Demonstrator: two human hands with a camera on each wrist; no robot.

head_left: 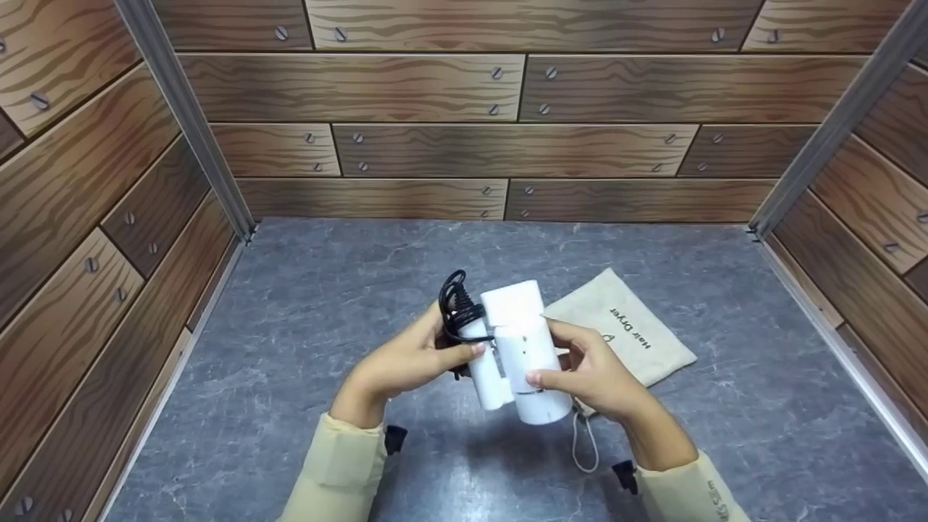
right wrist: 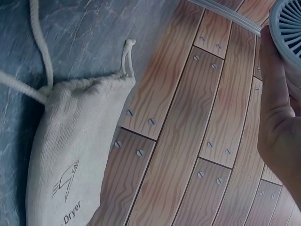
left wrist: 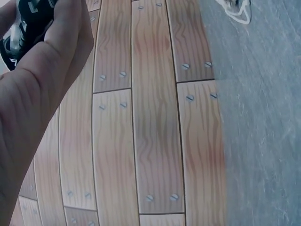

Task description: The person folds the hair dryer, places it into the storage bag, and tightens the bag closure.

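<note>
A white hair dryer (head_left: 523, 348) with its handle folded alongside the barrel is held above the grey table between both hands. My left hand (head_left: 413, 355) grips the folded handle (head_left: 487, 380) and the coiled black cord (head_left: 458, 308) bundled at its end; the left wrist view shows the dark cord (left wrist: 35, 23) in that hand. My right hand (head_left: 594, 366) holds the barrel from the right, its thumb across the front. In the right wrist view the dryer's round slatted grille (right wrist: 289, 28) shows above that hand.
A cream drawstring bag (head_left: 652, 348) printed "Hair Dryer" lies on the table (head_left: 326, 290) behind and beside my right hand, its cord loop (head_left: 586, 442) trailing toward me. Wood-patterned walls (head_left: 435, 87) with metal corner posts enclose the table at the back and sides.
</note>
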